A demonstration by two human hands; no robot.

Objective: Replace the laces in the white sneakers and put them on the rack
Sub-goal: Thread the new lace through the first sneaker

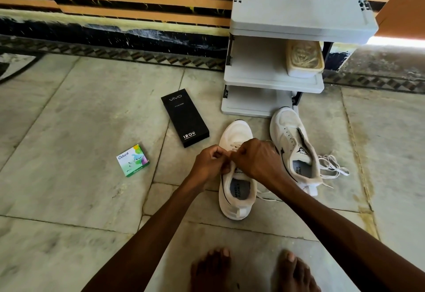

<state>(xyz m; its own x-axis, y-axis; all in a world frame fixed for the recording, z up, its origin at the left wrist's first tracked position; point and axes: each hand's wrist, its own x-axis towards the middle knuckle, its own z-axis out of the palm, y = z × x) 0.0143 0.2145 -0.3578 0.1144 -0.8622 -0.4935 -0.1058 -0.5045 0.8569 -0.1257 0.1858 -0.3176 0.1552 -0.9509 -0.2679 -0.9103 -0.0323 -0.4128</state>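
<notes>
We see the left hand (211,163) and right hand (255,160), fingers curled, pinching a lace (235,146) over the near sneaker (236,202). At two o'clock lies the second sneaker (285,128), unlaced, a loose lace (332,167) beside it; the rack (273,87) stands at twelve. We judge a slipped pinch could pull the lace back out of its eyelet, or a skipped eyelet leave the ends uneven.

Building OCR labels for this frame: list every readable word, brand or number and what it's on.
"vivo", "120W": black box; the small print is too small to read.
"Odonil": small green-and-white box.
"SPEED FLEXIBLE": insole of the near sneaker.
Insole and tongue print of the far sneaker: too blurred to read.
</notes>
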